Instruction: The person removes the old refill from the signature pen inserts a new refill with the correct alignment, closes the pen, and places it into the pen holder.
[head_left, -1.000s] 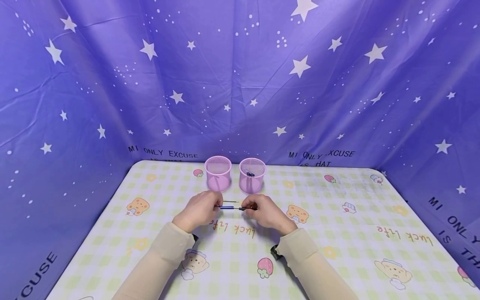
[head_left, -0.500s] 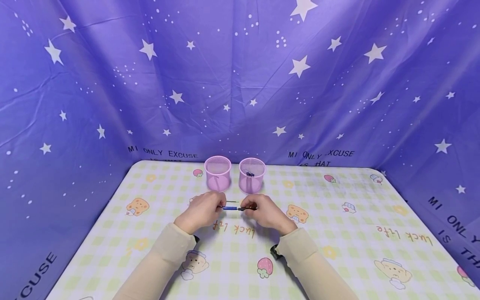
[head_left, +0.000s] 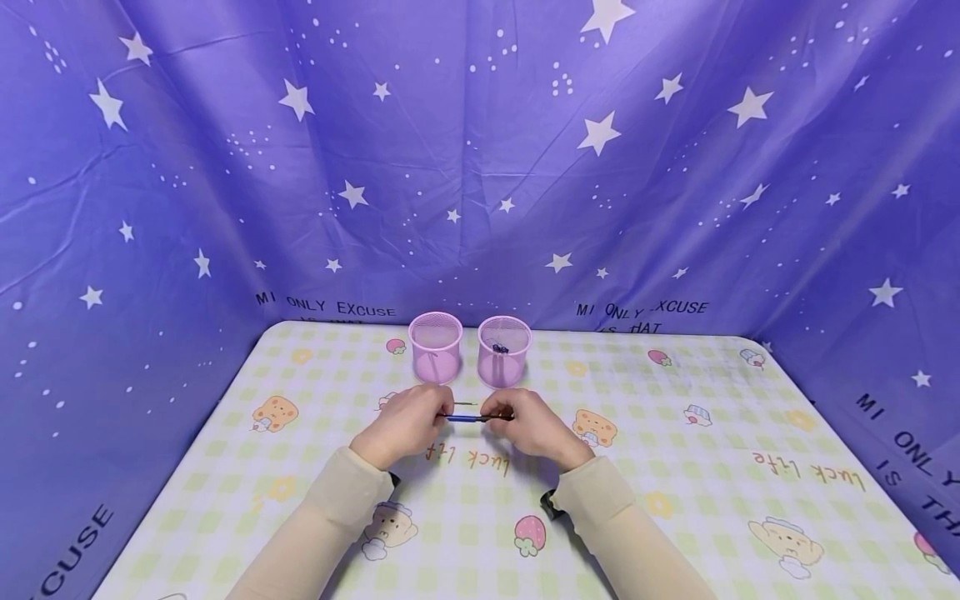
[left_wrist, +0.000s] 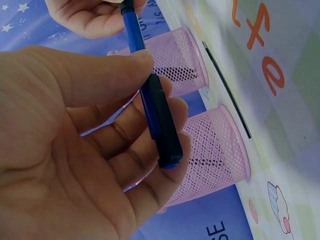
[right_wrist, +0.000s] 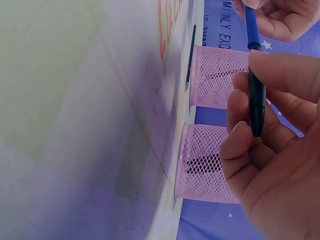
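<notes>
Between both hands a pen [head_left: 463, 418] is held level above the table, with a blue barrel, a black clip end and a black front part. My left hand [head_left: 405, 423] pinches its barrel by the clip between thumb and fingers, as the left wrist view shows. My right hand [head_left: 528, 423] grips the black front part [right_wrist: 257, 97]. The blue barrel and the black front part meet with no gap showing in the right wrist view. On the table just beyond the hands lies a thin dark pen refill [left_wrist: 227, 90].
Two pink mesh cups stand behind the hands, the left cup [head_left: 437, 367] and the right cup [head_left: 503, 371]. Small dark pieces [head_left: 500, 348] show in the right one. A checkered cloth [head_left: 712, 467] covers the table; a blue star-patterned curtain [head_left: 465, 167] hangs behind.
My left hand has moved slightly right, bringing the blue barrel up to the black front part. The thin rod seen between them earlier is now covered. My right hand has stayed in place.
</notes>
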